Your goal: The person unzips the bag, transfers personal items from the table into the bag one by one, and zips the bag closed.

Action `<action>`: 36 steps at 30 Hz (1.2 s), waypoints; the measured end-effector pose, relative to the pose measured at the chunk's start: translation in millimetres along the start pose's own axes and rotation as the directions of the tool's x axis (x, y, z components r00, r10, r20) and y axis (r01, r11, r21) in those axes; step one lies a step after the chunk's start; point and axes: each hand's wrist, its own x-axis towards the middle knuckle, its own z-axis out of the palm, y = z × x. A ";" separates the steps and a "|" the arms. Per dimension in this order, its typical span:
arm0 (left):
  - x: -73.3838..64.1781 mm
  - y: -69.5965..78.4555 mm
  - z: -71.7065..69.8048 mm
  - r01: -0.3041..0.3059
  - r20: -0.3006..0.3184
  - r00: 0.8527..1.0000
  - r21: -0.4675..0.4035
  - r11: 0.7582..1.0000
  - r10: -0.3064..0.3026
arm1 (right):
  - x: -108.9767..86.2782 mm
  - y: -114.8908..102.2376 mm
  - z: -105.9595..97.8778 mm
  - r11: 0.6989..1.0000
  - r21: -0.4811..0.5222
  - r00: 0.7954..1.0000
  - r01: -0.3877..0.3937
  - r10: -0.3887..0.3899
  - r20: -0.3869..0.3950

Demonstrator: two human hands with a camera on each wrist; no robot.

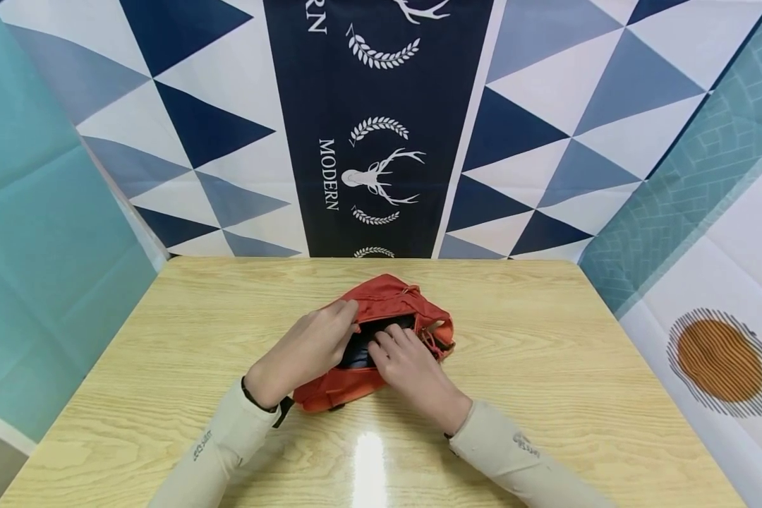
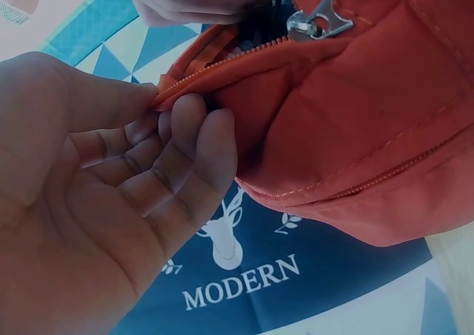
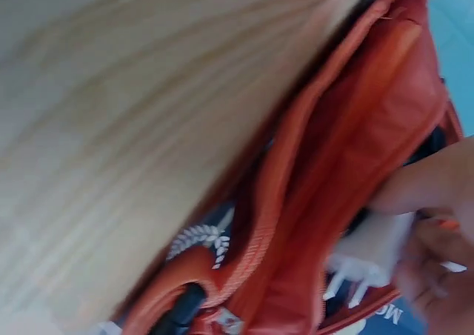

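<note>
A red backpack (image 1: 384,293) lies on the table with its main compartment unzipped and the dark inside showing. My left hand (image 1: 307,346) pinches the zippered edge (image 2: 215,68) of the opening between thumb and fingers. A metal zipper pull (image 2: 320,22) hangs close by in the left wrist view. My right hand (image 1: 413,370) reaches into the opening. There, in the right wrist view, its thumb and fingers hold a white power adapter (image 3: 370,250) with two prongs, slightly blurred. The head view does not show this adapter.
The light wooden table (image 1: 533,353) extends around the backpack on all sides. A patterned cloth (image 1: 381,141) hangs behind the far edge, with teal cloth (image 1: 51,212) at the left. Cord loops (image 1: 428,342) and a strap lie at the backpack's right end.
</note>
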 end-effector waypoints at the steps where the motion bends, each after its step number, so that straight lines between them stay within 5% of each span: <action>1: -0.1 0.2 -0.3 0.000 0.000 1.000 -0.001 1.000 0.000 | 0.2 0.2 1.0 1.000 -0.004 1.000 0.020 -0.020 -0.017; 4: -0.3 0.9 -1.2 0.002 0.003 1.000 -0.008 1.000 -0.002 | 1.3 1.7 3.1 0.999 -0.005 0.996 0.034 -0.035 -0.082; 8: -0.5 1.4 -1.7 0.003 0.008 1.000 -0.013 1.000 -0.003 | 3.3 3.6 4.0 0.999 0.000 0.992 -0.054 0.054 -0.118; 13: -1.3 1.4 -1.4 0.002 0.004 1.000 -0.017 1.000 -0.002 | 1.5 -2.0 -1.5 0.990 -0.021 0.990 -0.139 0.139 0.026; 18: -1.3 0.9 0.0 -0.002 0.002 1.000 -0.032 0.999 0.002 | -10.1 -20.6 -17.1 0.984 -0.040 0.967 -0.175 0.180 0.179; 24: -1.6 0.2 0.6 -0.002 0.009 1.000 -0.034 0.999 0.003 | -19.8 -33.3 -22.4 0.992 -0.072 0.942 -0.101 0.119 0.314; 30: -2.5 0.1 1.3 -0.002 0.020 1.000 -0.028 1.000 0.003 | -19.6 -21.2 -17.3 0.998 0.040 0.953 -0.045 0.031 0.303; 36: -0.7 0.0 -0.4 -0.012 0.026 1.000 -0.037 0.999 0.013 | -14.8 -5.7 -24.0 0.988 0.052 0.949 -0.144 0.123 0.289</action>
